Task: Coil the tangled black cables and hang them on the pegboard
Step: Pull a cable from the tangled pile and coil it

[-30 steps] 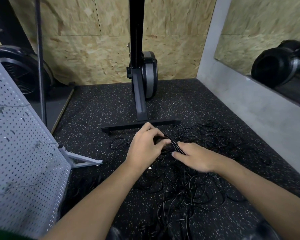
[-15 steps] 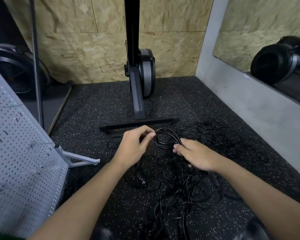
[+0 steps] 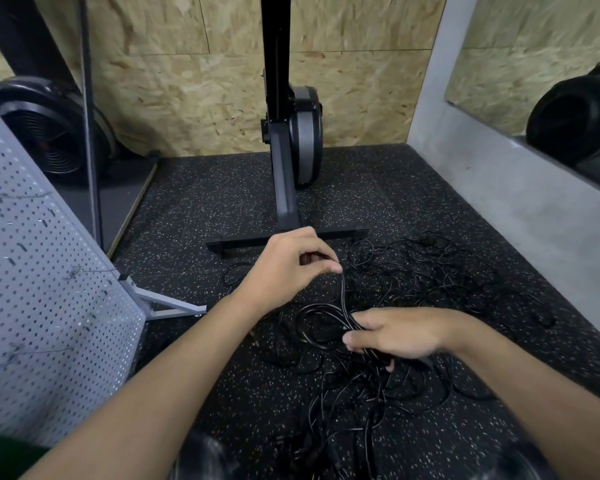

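Spanning left hand [image 3: 284,268] to right hand [image 3: 399,332], black cable [image 3: 343,296]

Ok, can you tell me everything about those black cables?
The black cables are thin, shiny cords, tangled in one loose heap of loops on the speckled rubber floor. The left hand pinches one strand, held up; the right hand grips a few gathered loops. None hang on the pegboard.

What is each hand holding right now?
The left hand is closed, pinching a black cable strand.
The right hand is closed, gripping the gathered cable loops.
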Motion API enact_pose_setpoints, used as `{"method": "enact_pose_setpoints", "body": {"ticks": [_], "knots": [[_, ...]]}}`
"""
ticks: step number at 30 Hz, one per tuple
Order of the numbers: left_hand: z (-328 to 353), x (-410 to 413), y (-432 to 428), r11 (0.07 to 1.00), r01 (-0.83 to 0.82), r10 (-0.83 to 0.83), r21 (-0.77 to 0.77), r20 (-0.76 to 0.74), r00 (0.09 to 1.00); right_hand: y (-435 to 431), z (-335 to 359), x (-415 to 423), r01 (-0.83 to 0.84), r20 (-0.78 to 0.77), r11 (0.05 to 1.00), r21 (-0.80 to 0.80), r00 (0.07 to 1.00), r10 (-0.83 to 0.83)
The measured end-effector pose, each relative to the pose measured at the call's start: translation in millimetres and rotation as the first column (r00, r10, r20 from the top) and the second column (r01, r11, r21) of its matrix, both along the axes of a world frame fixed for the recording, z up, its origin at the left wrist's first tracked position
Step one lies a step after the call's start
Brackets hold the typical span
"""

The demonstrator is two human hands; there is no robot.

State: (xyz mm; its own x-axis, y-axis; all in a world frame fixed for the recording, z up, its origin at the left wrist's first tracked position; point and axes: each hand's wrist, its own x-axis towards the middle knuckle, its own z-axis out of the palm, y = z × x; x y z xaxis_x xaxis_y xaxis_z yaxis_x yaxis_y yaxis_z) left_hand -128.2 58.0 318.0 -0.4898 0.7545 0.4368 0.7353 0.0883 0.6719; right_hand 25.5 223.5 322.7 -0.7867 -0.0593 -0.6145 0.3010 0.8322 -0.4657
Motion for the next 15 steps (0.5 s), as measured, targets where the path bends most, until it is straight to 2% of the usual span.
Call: {"method": "enact_pose_setpoints", "body": {"ticks": [4, 8, 10, 15], "knots": [[-8.1, -11.4, -1.2, 0.993, 0.038, -0.007, -0.11, 0.27, 0.963, -4.2, 3.6, 1.7, -0.096, -0.128, 0.992, -0.083, 0.988, 0.085], [-17.0, -11.1, -2.5, 0.982, 0.178, -0.118, -0.058, 0.544, 0.831, -1.1, 14.3, 6.1, -0.063, -0.36, 0.954, -0.294, 0.932, -0.05], [-22.5, -3.0, 0.6, 0.975, 0.221, -0.165, -0.036, 0.555, 0.816, 3.7, 11.7, 3.6, -0.002, -0.442, 0.951, -0.311, 0.886, -0.142], [-37.4, 12.3, 21.2, 0.979, 0.143, -0.026, -0.146, 0.604, 0.797, 24.2, 3.5, -7.3, 0.198, -0.64, 0.957, -0.212, 0.712, -0.289]]}}
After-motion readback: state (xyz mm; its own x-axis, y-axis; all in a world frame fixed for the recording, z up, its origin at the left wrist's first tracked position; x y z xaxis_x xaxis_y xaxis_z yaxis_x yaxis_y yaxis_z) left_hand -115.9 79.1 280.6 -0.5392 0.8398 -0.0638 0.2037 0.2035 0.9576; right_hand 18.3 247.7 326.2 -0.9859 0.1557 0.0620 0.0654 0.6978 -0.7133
